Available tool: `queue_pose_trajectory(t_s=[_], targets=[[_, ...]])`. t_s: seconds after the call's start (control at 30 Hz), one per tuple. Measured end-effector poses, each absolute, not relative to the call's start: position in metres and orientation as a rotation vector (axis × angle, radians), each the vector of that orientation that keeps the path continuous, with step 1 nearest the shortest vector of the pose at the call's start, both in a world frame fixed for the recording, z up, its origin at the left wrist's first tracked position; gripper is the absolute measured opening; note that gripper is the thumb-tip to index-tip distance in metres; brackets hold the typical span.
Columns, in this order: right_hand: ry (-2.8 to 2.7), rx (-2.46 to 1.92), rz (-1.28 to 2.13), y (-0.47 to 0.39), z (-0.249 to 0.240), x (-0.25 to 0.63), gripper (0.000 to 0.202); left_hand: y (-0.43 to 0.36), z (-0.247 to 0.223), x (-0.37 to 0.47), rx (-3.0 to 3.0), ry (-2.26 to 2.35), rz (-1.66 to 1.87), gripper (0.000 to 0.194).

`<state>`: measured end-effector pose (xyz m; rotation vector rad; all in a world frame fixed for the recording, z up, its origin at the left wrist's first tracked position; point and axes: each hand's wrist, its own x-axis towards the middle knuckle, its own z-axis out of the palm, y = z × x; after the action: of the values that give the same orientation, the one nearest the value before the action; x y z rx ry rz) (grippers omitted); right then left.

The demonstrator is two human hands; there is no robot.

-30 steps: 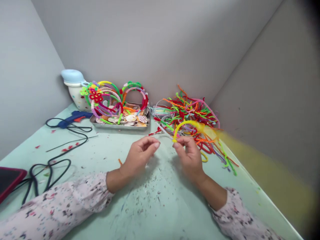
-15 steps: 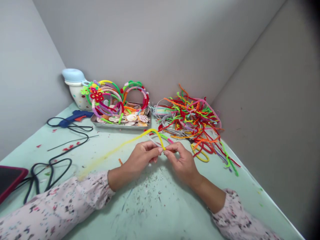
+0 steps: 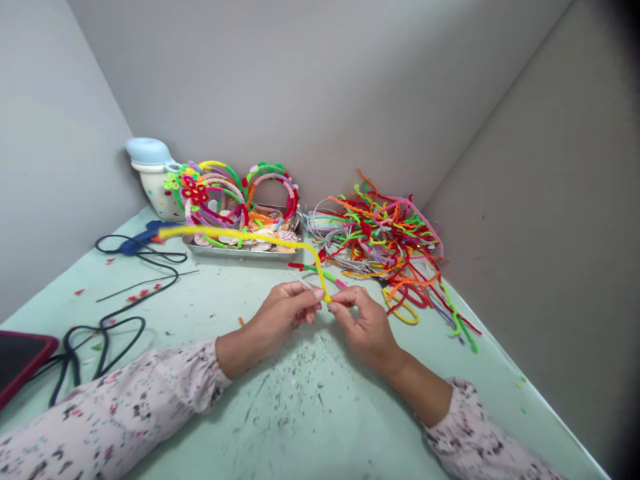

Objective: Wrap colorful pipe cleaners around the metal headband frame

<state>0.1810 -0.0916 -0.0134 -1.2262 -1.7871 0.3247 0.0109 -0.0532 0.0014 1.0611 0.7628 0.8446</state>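
Note:
My right hand (image 3: 367,330) pinches one end of a yellow pipe cleaner (image 3: 260,237) between thumb and fingertips. From there the pipe cleaner rises, bends sharply and stretches far to the left, its loose end blurred in front of the metal tray. Close beside it, my left hand (image 3: 283,320) is closed, thumb pressed to the fingers, around a thin pale grey strip (image 3: 301,280); most of this strip is hidden by the fingers. Both sets of fingertips nearly meet at a small yellow twist. Just behind them lies a red, green and pink fuzzy strip (image 3: 330,275).
A metal tray (image 3: 215,251) holds shells and finished colourful headbands (image 3: 273,175). To its right is a tangled pile of pipe cleaners (image 3: 395,230). At left are a blue glue gun (image 3: 135,241), black cable (image 3: 103,327), a blue-lidded white container (image 3: 155,183) and a red-edged device (image 3: 25,360).
The yellow pipe cleaner's loose part has swung upward, from above my left forearm to in front of the tray. My left thumb has shifted slightly; my right hand has barely moved.

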Motion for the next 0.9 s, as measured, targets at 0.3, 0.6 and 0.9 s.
queue_pose_trajectory(t_s=[0.3, 0.6, 0.9], targets=[[-1.785, -1.215, 0.358, -0.0922, -0.0118, 0.1820, 0.006, -0.0515, 0.0015, 0.0108, 0.995, 0.701, 0.819, 0.018], [-1.755, -1.278, 0.202, -0.0868, -0.0105, 0.1856, 0.006, -0.0511, 0.0022, 0.0095, 1.164, 0.935, 0.996, 0.025], [-1.883, -1.203, 0.062, -0.0851, -0.0116, 0.1860, 0.002, -0.0494, -0.0006, 0.0097, 1.631, 1.149, 1.053, 0.029]])
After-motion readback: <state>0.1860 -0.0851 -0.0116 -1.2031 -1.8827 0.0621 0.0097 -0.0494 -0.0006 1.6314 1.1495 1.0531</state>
